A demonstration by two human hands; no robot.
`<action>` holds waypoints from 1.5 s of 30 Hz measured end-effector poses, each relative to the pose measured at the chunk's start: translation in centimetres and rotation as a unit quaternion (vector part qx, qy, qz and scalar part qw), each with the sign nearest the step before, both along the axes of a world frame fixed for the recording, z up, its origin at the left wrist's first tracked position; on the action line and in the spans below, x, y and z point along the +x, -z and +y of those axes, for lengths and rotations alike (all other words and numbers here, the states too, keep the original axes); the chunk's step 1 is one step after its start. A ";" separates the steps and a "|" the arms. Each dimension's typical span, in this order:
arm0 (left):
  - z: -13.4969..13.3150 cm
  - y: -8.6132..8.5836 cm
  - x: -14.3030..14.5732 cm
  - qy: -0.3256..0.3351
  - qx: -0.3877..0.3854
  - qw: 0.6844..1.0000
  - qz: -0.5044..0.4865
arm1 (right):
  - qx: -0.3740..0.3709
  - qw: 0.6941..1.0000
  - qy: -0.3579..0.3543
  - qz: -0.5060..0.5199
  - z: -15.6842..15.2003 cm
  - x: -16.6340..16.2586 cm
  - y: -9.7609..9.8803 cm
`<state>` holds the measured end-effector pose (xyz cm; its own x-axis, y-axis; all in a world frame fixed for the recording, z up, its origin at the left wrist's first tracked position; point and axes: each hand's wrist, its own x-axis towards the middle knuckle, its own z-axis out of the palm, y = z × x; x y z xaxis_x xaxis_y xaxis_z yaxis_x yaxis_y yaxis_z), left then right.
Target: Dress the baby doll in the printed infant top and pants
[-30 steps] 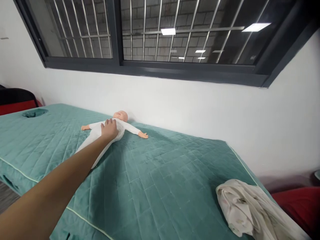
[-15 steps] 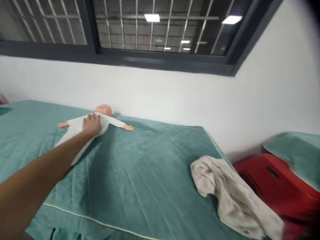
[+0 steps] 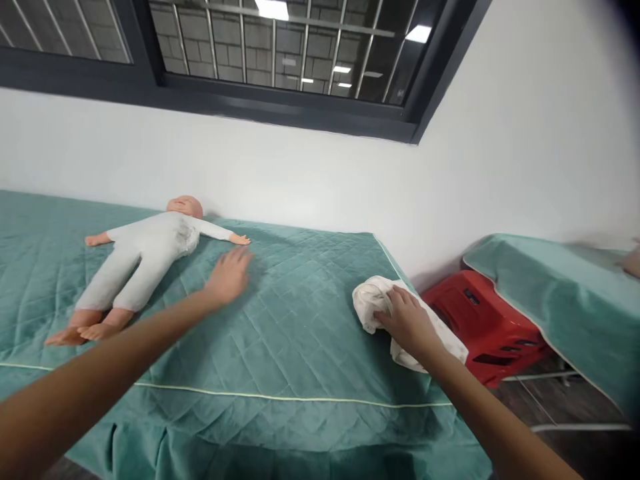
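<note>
A baby doll (image 3: 145, 250) in a white one-piece suit lies on its back on a bed with a teal quilted cover (image 3: 280, 347), head toward the wall and arms spread. My left hand (image 3: 229, 275) hovers open over the cover, just right of the doll and near its outstretched hand, touching nothing that I can see. My right hand (image 3: 407, 321) rests on a crumpled cream cloth (image 3: 373, 300) at the bed's right edge, with its fingers curled into the fabric.
A white wall and a dark-framed barred window (image 3: 250, 60) run behind the bed. A red plastic stool (image 3: 480, 320) stands on the floor to the right. Beyond it is a second bed with a teal cover (image 3: 550, 293).
My left hand has come off the doll's chest and moved right over the cover. My right hand has come into view and landed on the cream cloth. The view has swung right.
</note>
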<state>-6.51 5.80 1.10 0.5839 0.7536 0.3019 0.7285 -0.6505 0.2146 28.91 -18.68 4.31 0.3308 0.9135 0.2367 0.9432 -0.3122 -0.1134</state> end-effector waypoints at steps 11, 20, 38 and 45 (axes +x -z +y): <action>-13.9 0.5 8.3 0.120 -0.395 0.827 -0.381 | 0.015 0.969 -0.127 0.213 3.1 -5.0 -6.1; -15.4 -3.9 6.9 0.089 -0.375 0.794 -0.471 | 0.112 0.864 -0.271 0.409 4.0 -14.7 -11.9; -12.3 0.8 5.7 0.056 -0.586 0.508 -0.628 | -0.036 0.966 -0.210 0.144 2.2 -18.5 -2.2; -11.3 2.9 6.2 0.066 -0.639 0.403 -0.652 | -0.110 0.975 -0.171 0.089 2.7 -12.9 -1.8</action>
<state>-0.31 -5.45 -1.81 0.6174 0.7684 -0.1682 -0.5686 0.5837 0.5796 16.03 -15.93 6.06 0.0159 0.9998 -0.0117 0.9679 -0.0184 -0.2507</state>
